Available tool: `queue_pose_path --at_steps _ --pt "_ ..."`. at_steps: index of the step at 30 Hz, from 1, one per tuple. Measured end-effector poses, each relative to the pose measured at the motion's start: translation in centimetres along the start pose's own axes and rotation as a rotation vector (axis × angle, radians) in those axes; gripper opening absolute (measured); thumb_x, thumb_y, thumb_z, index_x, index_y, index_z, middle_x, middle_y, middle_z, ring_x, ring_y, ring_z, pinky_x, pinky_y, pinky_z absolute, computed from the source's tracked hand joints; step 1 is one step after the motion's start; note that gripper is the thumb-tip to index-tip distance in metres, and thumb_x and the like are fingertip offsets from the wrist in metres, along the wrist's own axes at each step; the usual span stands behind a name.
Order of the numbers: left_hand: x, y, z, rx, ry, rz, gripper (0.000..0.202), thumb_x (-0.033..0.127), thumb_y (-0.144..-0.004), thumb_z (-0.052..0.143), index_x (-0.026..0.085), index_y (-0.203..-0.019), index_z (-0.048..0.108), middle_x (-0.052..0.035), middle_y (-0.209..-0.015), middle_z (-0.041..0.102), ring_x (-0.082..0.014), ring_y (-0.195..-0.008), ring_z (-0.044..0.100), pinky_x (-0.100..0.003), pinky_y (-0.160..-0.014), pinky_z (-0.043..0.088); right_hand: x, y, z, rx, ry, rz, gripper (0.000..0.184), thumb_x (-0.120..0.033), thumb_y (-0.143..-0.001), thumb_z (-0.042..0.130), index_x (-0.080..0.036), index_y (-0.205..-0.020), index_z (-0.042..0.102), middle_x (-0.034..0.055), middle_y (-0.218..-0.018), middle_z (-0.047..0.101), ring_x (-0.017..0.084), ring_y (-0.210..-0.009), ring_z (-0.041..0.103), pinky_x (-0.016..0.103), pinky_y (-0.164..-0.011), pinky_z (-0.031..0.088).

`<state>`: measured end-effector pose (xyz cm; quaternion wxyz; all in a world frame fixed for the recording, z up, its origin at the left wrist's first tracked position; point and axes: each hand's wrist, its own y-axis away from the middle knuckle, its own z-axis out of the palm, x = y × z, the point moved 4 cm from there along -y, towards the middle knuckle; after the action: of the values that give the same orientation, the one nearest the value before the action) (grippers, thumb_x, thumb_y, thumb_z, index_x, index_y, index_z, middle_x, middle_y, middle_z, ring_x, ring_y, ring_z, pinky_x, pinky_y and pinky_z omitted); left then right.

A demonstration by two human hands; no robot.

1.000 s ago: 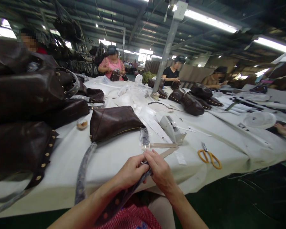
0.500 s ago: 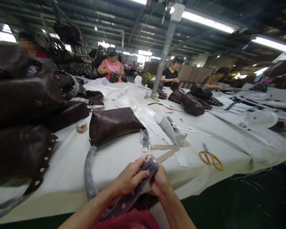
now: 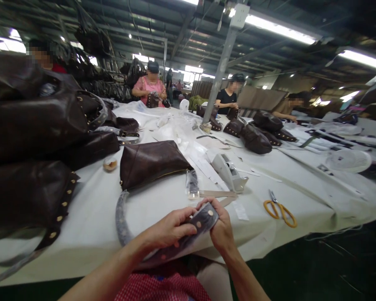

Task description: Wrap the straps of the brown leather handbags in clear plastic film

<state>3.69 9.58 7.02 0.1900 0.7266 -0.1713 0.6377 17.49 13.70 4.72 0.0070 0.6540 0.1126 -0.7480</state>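
Observation:
Both my hands grip a dark studded bag strap point(image 3: 203, 218) wrapped in clear film, just above the table's near edge. My left hand point(image 3: 171, 229) pinches it from the left, fingers closed over the film. My right hand point(image 3: 221, 228) holds its end from the right, thumb on top. The strap curves left in a loop point(image 3: 120, 213) and runs up to a dark brown leather bag point(image 3: 150, 161) lying flat on the white table point(image 3: 87, 217).
Stacked brown studded bags point(image 3: 28, 138) fill the left. A tape dispenser point(image 3: 228, 169), orange-handled scissors point(image 3: 280, 211), a small tape roll point(image 3: 109, 164) and paper strips lie ahead. More bags point(image 3: 253, 136) and several seated workers point(image 3: 150, 85) are at the far side.
My hands have lifted the strap end and turned it flat, so its studs now face up; the strap's loop has slid onto the table on the left.

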Motion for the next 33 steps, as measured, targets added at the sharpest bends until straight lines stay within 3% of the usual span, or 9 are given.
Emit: queue_pose_path --at_steps 3,6,10,13,15,20,23,27,33 --pt "-0.1 0.2 0.3 0.04 0.002 -0.055 0.011 0.02 -0.08 0.049 0.017 -0.088 0.055 0.0016 -0.079 0.05 -0.0117 -0.066 0.048 -0.019 -0.051 0.036 1.5 0.5 1.1 0.045 -0.318 0.187 0.012 -0.021 -0.067 0.06 -0.021 -0.078 0.056 -0.0041 -0.069 0.063 0.013 -0.057 0.059 0.021 -0.054 0.047" --pt "-0.3 0.1 0.5 0.125 0.013 -0.014 0.005 0.019 -0.081 0.048 0.017 -0.081 0.052 0.0021 -0.073 0.052 -0.0108 -0.06 0.049 -0.021 -0.053 0.038 1.8 0.5 1.0 0.029 -0.255 0.145 0.011 -0.025 -0.074 0.059 -0.021 -0.084 0.058 -0.0006 -0.077 0.069 0.017 -0.067 0.066 0.028 -0.063 0.054" --pt "-0.3 -0.2 0.4 0.23 -0.037 -0.013 0.003 0.018 -0.077 0.051 0.017 -0.075 0.053 0.0026 -0.07 0.053 -0.0117 -0.062 0.047 -0.022 -0.056 0.038 -0.8 0.0 0.0 -0.156 0.432 -0.435 0.028 -0.016 -0.078 0.057 -0.023 -0.105 0.063 0.0073 -0.11 0.069 0.024 -0.105 0.064 0.042 -0.096 0.049" --pt "0.6 -0.4 0.5 0.21 -0.016 -0.005 0.007 0.018 -0.076 0.051 0.017 -0.081 0.056 0.0015 -0.073 0.058 -0.0116 -0.061 0.049 -0.022 -0.056 0.04 -1.9 0.0 -0.2 -0.292 0.763 -0.729 0.026 -0.012 -0.082 0.05 -0.022 -0.1 0.065 0.0088 -0.104 0.069 0.023 -0.104 0.063 0.039 -0.095 0.049" --pt "0.9 -0.5 0.7 0.141 0.105 -0.015 0.014 0.016 -0.075 0.051 0.017 -0.089 0.055 0.0027 -0.068 0.057 -0.0111 -0.056 0.052 -0.023 -0.054 0.043 -2.1 -0.2 -0.6 -0.215 0.74 -0.669 0.024 -0.011 -0.078 0.051 -0.022 -0.096 0.064 0.0067 -0.092 0.07 0.021 -0.088 0.065 0.032 -0.079 0.053" --pt "-0.1 -0.7 0.7 -0.034 0.303 -0.01 0.012 0.017 -0.076 0.053 0.015 -0.088 0.052 0.0016 -0.06 0.06 -0.0094 -0.05 0.055 -0.021 -0.052 0.045 -0.5 -0.4 -0.1 -0.067 0.178 -0.094 0.017 -0.016 -0.071 0.056 -0.021 -0.087 0.058 -0.0015 -0.073 0.068 0.014 -0.055 0.058 0.022 -0.049 0.043" --pt "-1.1 -0.7 0.9 -0.173 0.447 -0.038 0.014 0.027 -0.083 0.049 0.017 -0.094 0.048 0.0012 -0.057 0.062 -0.0099 -0.041 0.054 -0.019 -0.044 0.039 0.4 -0.1 1.9 -0.037 -0.21 0.086 0.014 -0.023 -0.071 0.062 -0.022 -0.083 0.056 -0.0014 -0.074 0.069 0.015 -0.06 0.063 0.022 -0.051 0.046" --pt "-1.3 -0.5 0.4 -0.132 0.431 -0.014 0.025 0.036 -0.089 0.047 0.018 -0.106 0.045 0.0051 -0.051 0.058 -0.0076 -0.033 0.046 -0.016 -0.035 0.024 1.2 -0.4 3.1 0.043 -0.393 0.105 0.014 -0.035 -0.076 0.061 -0.023 -0.079 0.054 -0.0005 -0.074 0.068 0.024 -0.084 0.07 0.035 -0.074 0.055" --pt "-0.7 -0.3 0.3 0.05 0.172 -0.075 0.03 0.046 -0.094 0.042 0.017 -0.103 0.043 0.0036 -0.054 0.059 -0.0102 -0.039 0.052 -0.02 -0.042 0.042 -1.4 -1.5 1.1 -0.178 0.491 -0.618 0.029 -0.016 -0.081 0.056 -0.023 -0.108 0.063 0.0075 -0.108 0.069 0.024 -0.108 0.064 0.042 -0.097 0.049"
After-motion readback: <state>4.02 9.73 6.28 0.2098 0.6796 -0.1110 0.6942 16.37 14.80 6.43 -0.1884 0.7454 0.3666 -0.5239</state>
